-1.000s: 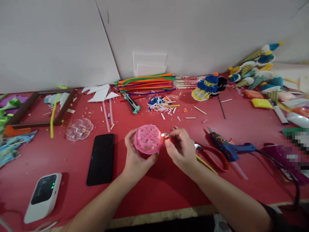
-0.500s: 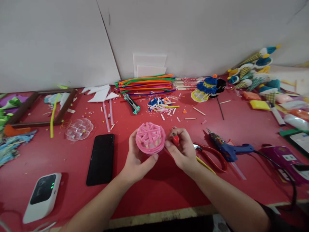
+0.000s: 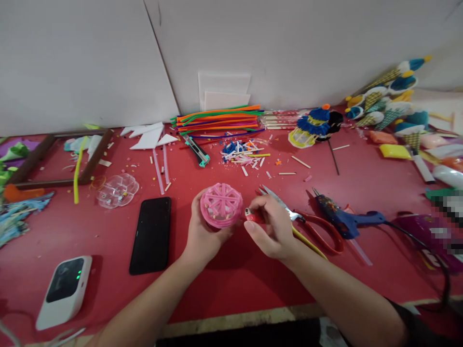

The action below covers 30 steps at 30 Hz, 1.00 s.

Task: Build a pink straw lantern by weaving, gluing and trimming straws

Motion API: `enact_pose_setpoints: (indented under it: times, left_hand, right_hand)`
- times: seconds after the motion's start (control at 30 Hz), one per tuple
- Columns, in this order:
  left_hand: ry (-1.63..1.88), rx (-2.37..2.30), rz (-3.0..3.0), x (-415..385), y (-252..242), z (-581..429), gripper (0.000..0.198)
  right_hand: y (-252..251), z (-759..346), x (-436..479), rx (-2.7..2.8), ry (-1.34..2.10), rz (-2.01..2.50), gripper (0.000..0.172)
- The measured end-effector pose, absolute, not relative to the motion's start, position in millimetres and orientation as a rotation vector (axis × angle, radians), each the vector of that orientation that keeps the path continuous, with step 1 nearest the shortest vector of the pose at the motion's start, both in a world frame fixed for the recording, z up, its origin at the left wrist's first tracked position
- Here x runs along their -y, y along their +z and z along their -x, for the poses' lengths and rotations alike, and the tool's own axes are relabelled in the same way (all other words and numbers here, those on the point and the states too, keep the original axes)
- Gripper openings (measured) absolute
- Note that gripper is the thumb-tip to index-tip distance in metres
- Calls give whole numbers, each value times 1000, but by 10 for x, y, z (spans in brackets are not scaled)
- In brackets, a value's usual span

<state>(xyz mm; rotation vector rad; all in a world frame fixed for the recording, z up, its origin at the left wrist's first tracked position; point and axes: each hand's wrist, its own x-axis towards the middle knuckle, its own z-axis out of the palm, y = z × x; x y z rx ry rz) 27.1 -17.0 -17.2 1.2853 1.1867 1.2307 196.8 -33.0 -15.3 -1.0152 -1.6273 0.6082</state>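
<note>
My left hand [image 3: 206,236] is wrapped round a small pink round craft piece [image 3: 221,205] with spokes like a wheel across its top and short pale sticks inside. Its top tilts toward me above the red table. In my right hand [image 3: 271,226] is a red lighter [image 3: 254,215], its metal end pointing left at the piece's right side, with a small gap between them. No flame shows. Red-handled scissors [image 3: 320,231] lie beside my right hand, and a yellow stem [image 3: 307,242] runs under the wrist.
A blue glue gun [image 3: 343,219] with its cable lies at the right. Left of my hands are a black phone [image 3: 151,236] and a white device [image 3: 65,291]. A utility knife [image 3: 196,150], pipe cleaners [image 3: 217,120], scraps [image 3: 242,154] and a blue-yellow figure [image 3: 313,127] lie toward the wall.
The pink piece has shifted slightly left and turned in my left hand. My right hand has swung the lighter's metal end from pointing up to pointing left.
</note>
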Motion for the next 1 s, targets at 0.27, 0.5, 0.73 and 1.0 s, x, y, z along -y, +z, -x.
enact_pose_setpoints:
  times: [0.27, 0.5, 0.73, 1.0]
  left_hand:
    - [1219, -1166, -1303, 172, -204, -290, 74]
    - [1206, -1174, -1300, 146, -201, -276, 72]
    - [1204, -1186, -1291, 156, -185, -275, 72]
    - [1209, -1165, -1287, 161, -186, -291, 73]
  right_hand:
    - [-108, -1922, 315, 1588, 570, 1099, 18]
    - [-63, -1900, 315, 1599, 555, 1133, 13]
    - [-35, -1890, 329, 1648, 524, 1109, 12]
    - [-41, -1882, 338, 1694, 501, 1091, 12]
